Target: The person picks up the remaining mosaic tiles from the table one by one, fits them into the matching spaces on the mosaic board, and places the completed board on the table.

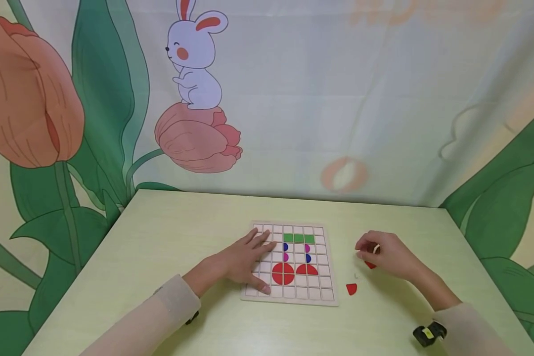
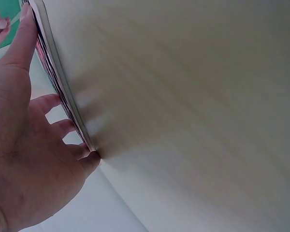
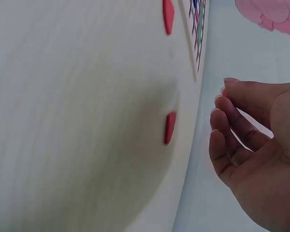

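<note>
My left hand (image 1: 244,259) rests on the left side of a square wooden grid board (image 1: 258,296), fingers spread over its cells. In the left wrist view, the left hand's fingers (image 2: 53,102) lie along the board's edge. On the board are a row of green squares (image 1: 298,239), small blue and magenta half-round pieces, a red circle (image 1: 283,274) and a red half circle (image 1: 307,270). To the right of the board, my right hand (image 1: 389,254) hovers above a red piece (image 3: 170,127) on the table, fingers loosely bent. Nothing shows between thumb and fingers.
Another red quarter-round piece (image 1: 351,289) lies on the table (image 1: 129,237) just beside the board's right edge. Behind the table's far edge hangs a printed curtain (image 1: 285,99) with a rabbit and tulips. A black wrist camera (image 1: 429,333) is strapped at the right sleeve.
</note>
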### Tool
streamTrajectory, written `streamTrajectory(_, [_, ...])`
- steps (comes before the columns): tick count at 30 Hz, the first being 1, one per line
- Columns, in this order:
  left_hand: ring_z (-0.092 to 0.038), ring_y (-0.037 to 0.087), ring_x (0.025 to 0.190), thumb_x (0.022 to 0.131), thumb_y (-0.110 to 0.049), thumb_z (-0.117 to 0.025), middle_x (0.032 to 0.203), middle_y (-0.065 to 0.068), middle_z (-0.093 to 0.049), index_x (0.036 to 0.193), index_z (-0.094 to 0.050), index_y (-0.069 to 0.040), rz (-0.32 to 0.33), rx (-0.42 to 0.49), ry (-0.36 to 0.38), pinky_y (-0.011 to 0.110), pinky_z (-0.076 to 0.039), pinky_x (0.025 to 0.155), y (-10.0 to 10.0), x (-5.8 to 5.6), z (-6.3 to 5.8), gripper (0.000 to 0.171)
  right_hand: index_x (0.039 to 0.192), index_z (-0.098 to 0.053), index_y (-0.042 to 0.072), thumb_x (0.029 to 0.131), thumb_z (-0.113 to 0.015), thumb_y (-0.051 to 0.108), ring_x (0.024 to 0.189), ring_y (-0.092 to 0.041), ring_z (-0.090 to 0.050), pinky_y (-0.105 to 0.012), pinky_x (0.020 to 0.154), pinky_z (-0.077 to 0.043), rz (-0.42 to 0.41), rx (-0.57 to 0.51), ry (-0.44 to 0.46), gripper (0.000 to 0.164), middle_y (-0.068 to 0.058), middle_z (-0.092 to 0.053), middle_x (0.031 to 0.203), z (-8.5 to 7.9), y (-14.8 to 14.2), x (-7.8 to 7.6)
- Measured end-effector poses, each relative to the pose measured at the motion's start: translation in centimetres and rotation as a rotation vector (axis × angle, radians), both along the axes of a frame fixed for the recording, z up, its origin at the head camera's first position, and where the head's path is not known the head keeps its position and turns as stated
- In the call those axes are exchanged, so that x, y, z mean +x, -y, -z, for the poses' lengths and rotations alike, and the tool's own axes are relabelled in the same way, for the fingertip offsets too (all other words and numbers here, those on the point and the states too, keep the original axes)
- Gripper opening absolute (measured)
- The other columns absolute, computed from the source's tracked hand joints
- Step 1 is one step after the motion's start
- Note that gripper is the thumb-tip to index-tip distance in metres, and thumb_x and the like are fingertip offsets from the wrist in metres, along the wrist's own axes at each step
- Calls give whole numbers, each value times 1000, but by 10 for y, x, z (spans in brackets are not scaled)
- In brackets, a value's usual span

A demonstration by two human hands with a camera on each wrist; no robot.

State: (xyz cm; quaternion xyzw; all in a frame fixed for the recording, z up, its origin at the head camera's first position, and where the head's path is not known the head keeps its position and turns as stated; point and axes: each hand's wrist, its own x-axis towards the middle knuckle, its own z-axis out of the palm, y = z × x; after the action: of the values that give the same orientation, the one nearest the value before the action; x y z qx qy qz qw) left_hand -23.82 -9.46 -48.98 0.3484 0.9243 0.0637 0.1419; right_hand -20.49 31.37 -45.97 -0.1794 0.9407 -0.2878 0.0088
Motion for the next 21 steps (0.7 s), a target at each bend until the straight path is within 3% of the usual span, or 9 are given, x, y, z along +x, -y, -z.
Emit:
streamTrajectory(8, [0,39,163,77,-79,-76,179,7,-6,171,-23,-26,-11,2,8,54,-21,129,1,1,1,121,107,-75,8,94,-81,8,88,-18,-60,-26,72,-56,42,-16,61,15,2,-66,95,17,-32,11])
streamTrajectory(13, [0,38,164,77,-80,-76,179,6,-6,171,-23,-26,-14,10,4,55,-22,129,3,2,3,121,110,-74,8,92,-84,13,90,-19,-60,-26,74,-55,55,-28,106,21,2,-64,96,27,-35,15])
streamTrajectory(21, [1,38,163,77,-80,-76,179,6,-6,171,-24,-25,-11,28,8,56,-21,129,0,-1,4,121,110,-73,8,93,-83,10,92,-19,-60,-26,76,-54,79,-42,105,20,0,-65,99,32,-36,16])
